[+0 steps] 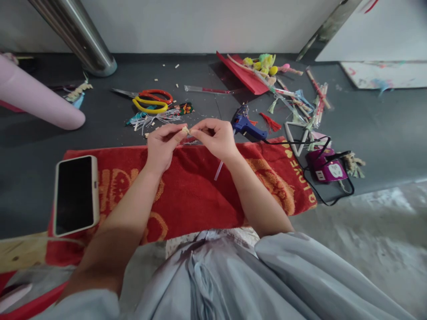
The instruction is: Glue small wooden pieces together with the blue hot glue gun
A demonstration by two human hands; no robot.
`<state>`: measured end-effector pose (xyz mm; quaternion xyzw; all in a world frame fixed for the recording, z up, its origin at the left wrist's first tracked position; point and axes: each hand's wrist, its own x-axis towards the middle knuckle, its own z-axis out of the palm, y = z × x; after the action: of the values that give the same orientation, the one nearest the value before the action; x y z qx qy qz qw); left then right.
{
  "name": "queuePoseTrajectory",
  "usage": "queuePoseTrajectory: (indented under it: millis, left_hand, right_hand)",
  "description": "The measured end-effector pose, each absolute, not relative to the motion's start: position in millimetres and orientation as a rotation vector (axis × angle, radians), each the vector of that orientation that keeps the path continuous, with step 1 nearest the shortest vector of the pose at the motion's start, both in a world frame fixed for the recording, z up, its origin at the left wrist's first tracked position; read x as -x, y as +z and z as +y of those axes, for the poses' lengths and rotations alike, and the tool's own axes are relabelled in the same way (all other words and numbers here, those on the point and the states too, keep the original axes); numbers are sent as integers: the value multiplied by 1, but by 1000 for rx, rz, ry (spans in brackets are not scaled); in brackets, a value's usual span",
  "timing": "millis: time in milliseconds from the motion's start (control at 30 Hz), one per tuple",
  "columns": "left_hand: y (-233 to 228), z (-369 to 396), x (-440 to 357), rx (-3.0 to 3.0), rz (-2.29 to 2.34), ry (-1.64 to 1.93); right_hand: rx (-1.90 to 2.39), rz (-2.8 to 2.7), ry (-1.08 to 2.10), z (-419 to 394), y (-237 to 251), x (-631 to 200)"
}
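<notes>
Above the far edge of the red towel (200,191), my left hand (161,144) pinches a small pale beige piece (185,130) between thumb and fingertips. My right hand (218,138) is closed too, its thumb and index fingertips meeting at the right end of that piece. Fingers partly cover it, so its exact kind is unclear. Just right of my right hand lies a blue glue gun (248,126), its black cord running right. A translucent stick (218,170) rests on the towel below my right wrist. Orange-and-yellow-handled scissors (153,100) and white strings (163,117) lie beyond my left hand.
A phone (76,195) lies on the towel's left end. Right of the towel is a purple box (325,166) with looped cord. Red paper (242,75), yellow-green fuzzy pieces (265,65) and wrapped sticks (320,104) crowd the far right. A metal post (83,35) and pink cylinder (40,93) stand left.
</notes>
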<state>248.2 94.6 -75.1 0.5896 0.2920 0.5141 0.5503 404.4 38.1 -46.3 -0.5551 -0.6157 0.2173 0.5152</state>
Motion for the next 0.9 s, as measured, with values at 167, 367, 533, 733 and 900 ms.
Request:
queuePoseTrajectory:
  millis: [167, 367, 533, 733, 900]
  left_hand:
    - [-74, 97, -248, -1118, 657, 1007]
    - [-73, 101, -245, -1087, 684, 932]
    - [-74, 100, -246, -1112, 696, 945]
    - [-73, 97, -249, -1181, 728, 992]
    - [-70, 96, -250, -1143, 800, 1067]
  right_hand:
    - [1308, -1383, 674, 40, -44, -410]
    - [1314, -1354, 719, 39, -45, -404]
    - [1274, -1363, 765, 40, -46, -401]
    - [1251, -1307, 810, 40, -47, -403]
    - [1320, -1300, 758, 42, -48, -406]
